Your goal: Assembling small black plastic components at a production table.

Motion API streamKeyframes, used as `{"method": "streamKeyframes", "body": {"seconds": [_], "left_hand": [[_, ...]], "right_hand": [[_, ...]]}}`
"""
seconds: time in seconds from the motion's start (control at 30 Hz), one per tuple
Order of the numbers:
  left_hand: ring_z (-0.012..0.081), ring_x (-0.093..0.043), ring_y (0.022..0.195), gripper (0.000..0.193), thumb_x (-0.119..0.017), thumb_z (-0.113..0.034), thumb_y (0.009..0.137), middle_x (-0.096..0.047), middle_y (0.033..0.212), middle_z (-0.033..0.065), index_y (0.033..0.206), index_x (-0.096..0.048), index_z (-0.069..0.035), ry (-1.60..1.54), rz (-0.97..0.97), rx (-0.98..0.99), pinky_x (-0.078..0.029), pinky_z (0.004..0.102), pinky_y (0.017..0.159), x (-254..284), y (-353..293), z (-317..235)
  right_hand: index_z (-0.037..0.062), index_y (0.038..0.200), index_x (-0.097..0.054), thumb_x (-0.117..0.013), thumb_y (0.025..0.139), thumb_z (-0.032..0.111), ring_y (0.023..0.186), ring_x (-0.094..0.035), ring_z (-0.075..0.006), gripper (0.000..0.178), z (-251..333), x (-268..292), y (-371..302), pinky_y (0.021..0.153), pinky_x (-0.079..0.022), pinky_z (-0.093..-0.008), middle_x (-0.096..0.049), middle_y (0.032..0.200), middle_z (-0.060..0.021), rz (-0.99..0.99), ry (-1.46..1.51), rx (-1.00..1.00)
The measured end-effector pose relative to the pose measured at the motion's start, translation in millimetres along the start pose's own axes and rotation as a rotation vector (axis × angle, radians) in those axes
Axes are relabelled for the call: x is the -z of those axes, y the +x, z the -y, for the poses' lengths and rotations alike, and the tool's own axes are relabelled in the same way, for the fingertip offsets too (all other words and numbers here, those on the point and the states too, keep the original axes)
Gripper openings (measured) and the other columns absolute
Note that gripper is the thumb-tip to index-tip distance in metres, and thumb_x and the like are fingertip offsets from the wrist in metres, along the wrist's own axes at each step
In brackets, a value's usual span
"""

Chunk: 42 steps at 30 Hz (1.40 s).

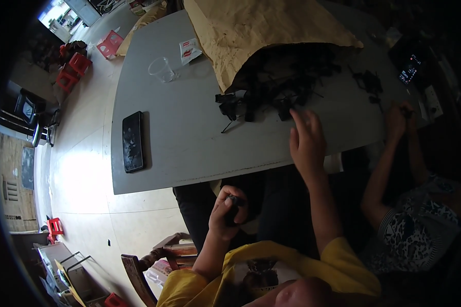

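My left hand [226,217] is closed around a small black part [234,201] in front of the table's near edge, over my lap. What kind of part it is cannot be made out. Over the table, my right hand [308,140] has its fingers stretched out and apart. Its fingertips come near the close side of a pile of black plastic parts [284,105], some with thin stalks sticking out. The pile spills from the mouth of a large brown paper bag [276,25], and its back portion lies in the bag's shadow.
On the grey table [189,138] are a black phone [133,141], a clear plastic cup [161,70] and a small white packet [189,51]. More black parts [368,82] lie farther right, near a lit screen [410,69]. A co-worker's hands [400,118] hold something small and dark at the right edge.
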<state>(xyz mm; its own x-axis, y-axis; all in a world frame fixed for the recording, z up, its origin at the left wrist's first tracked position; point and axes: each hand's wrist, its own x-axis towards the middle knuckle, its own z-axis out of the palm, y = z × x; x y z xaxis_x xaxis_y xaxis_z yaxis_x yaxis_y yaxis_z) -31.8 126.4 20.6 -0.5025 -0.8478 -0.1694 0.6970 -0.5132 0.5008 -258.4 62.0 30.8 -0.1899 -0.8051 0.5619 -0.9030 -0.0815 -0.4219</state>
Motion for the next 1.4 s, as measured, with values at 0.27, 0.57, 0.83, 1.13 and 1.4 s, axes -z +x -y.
{"method": "streamKeyframes", "body": {"seconds": [0.27,0.57,0.83,1.13,1.4], "left_hand": [[0.011,-0.032,0.044,0.021,-0.05,-0.026,0.087,-0.039,0.066,0.0041,0.079,-0.041,-0.009,-0.203,-0.024,0.117,-0.029,0.0199,0.038,11.0,-0.4,9.1],[0.0125,-0.046,0.045,0.012,-0.054,-0.009,0.085,-0.046,0.064,0.004,0.084,-0.043,-0.008,0.072,-0.07,0.089,-0.036,0.0193,0.04,1.7,3.8,1.9],[0.0073,-0.045,0.046,0.018,-0.058,-0.009,0.083,-0.048,0.07,0.0029,0.092,-0.043,-0.005,0.51,-0.156,-0.118,-0.037,0.0188,0.04,-4.6,6.1,-0.1],[0.0049,-0.046,0.059,0.027,-0.07,-0.017,0.074,-0.047,0.091,0.0058,0.081,-0.047,-0.005,0.879,0.047,-0.373,-0.039,0.0164,0.047,5.6,15.6,-4.3],[0.0058,-0.051,0.07,0.02,-0.067,-0.003,0.074,-0.056,0.086,0.0021,0.077,-0.047,-0.006,0.782,-0.031,-0.042,-0.042,0.0185,0.059,-3.0,3.0,0.1]], "right_hand": [[0.0073,0.102,-0.055,-0.061,0.075,0.0,0.083,-0.059,-0.0232,0.029,-9.6,-25.3,32.3,0.065,-0.05,-0.0344,-0.051,0.099,-0.0097,0.079,-0.039,-0.017],[0.0035,0.098,-0.056,-0.059,0.083,0.006,0.073,-0.056,-0.0136,0.016,-15.4,-25.1,45.7,0.064,-0.048,-0.0253,-0.049,0.104,-0.0084,-0.345,0.129,-0.035],[0.0028,0.098,-0.055,-0.054,0.089,0.019,0.065,-0.048,-0.0083,0.019,15.6,1.1,3.4,0.059,-0.039,-0.0227,-0.051,0.071,0.0005,-0.221,1.066,-0.574],[0.0016,0.092,-0.056,-0.059,0.084,0.013,0.071,-0.052,-0.009,0.014,47.6,23.7,-66.5,0.061,-0.044,-0.0219,-0.053,0.09,-0.0048,0.628,1.495,-0.598],[0.0014,0.086,-0.057,-0.061,0.081,0.007,0.076,-0.052,-0.01,0.008,55.1,30.7,-65.1,0.063,-0.044,-0.021,-0.053,0.094,-0.0078,0.561,1.103,-0.086]]}}
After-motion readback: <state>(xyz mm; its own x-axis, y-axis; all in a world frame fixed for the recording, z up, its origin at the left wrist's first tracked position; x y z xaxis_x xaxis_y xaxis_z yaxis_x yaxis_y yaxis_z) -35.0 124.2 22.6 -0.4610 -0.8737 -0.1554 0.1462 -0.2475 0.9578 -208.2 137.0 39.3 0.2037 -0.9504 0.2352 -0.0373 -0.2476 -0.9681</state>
